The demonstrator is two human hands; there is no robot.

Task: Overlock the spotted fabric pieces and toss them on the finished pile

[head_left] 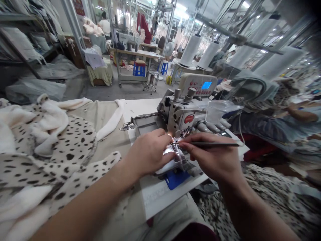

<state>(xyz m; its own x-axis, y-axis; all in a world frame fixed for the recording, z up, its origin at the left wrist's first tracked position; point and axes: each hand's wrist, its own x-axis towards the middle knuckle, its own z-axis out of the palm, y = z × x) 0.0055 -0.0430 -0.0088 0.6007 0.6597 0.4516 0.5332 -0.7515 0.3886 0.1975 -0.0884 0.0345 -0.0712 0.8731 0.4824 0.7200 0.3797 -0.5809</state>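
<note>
Right hand (217, 157) pinches tool (213, 144) — butt toward right edge of table (157, 201), tip toward left hand (149, 150), whose thumb and forefinger stand parted.

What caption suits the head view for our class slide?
Right hand holding a thin tool at a sewing machine, left hand close by, spotted cloth to the left.

Workshop: sewing machine (175, 115), thread cones (191, 50)
</note>
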